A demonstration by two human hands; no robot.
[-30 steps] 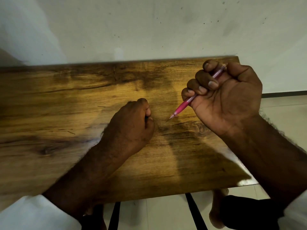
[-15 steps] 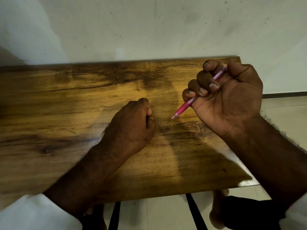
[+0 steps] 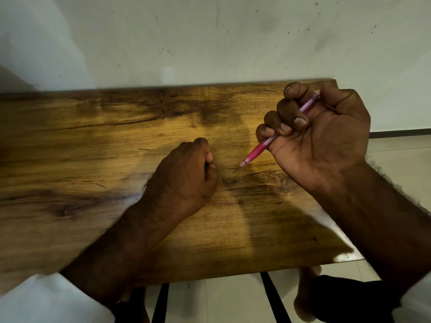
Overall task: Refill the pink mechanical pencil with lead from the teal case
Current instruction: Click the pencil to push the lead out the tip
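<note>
My right hand (image 3: 326,138) is shut in a fist on the pink mechanical pencil (image 3: 256,153), above the right part of the wooden table (image 3: 93,141). The pencil slants, tip down and to the left, and my thumb lies over its top end. A thin dark lead (image 3: 236,170) sticks out of the tip toward the tabletop. My left hand (image 3: 184,180) rests on the table as a fist just left of the tip. A small dark thing (image 3: 206,167) shows between its thumb and fingers; its colour and shape are hidden. No teal case is plainly visible.
Thin dark slivers (image 3: 143,149) lie on the wood left of my left hand. A pale wall (image 3: 210,38) stands behind the table's far edge. Below the near edge are tiled floor, black table legs (image 3: 159,301) and a bare foot (image 3: 305,294).
The lead now reaches farther out of the pencil tip toward the table. Both hands have stayed almost where they were.
</note>
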